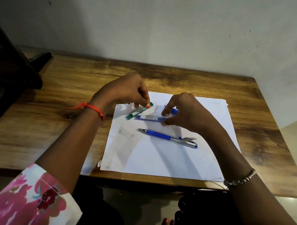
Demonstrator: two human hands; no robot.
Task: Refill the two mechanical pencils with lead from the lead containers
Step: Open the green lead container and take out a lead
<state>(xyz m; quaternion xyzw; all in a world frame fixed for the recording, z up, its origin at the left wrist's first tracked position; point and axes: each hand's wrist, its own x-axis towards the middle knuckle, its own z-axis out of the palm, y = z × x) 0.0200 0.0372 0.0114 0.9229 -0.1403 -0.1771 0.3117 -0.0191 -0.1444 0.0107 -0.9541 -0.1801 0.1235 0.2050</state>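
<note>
Left of centre in the frame, the left hand (126,92) hangs over the upper left corner of the paper sheet (158,159). Its wrist is bent down and its fingers are curled, with thumb and forefinger pinching one end of the green lead container (138,111). That container lies slanted, its long axis running from lower left to upper right. The pinched end is the upper right one, and the lower left end seems to rest on the paper. Just right of it, close enough that I cannot tell whether they touch, the blue lead container (149,118) lies flat, its long axis straight across the frame. Its right end sits between thumb and forefinger of the right hand (187,112), which arches in from the right with fingers curled. The thumb touches the container's near edge, but I cannot tell whether the pinch has closed. Above those fingers the far pencil (174,111) shows only a blue stub. Toward the lower middle, the near pencil (168,137) lies free, tip to the left, sloping down to the right, with a small metal piece (189,138) just beside its rear. The right hand is the nearer one to that rear end, so it looks better placed to lift the pencil.
</note>
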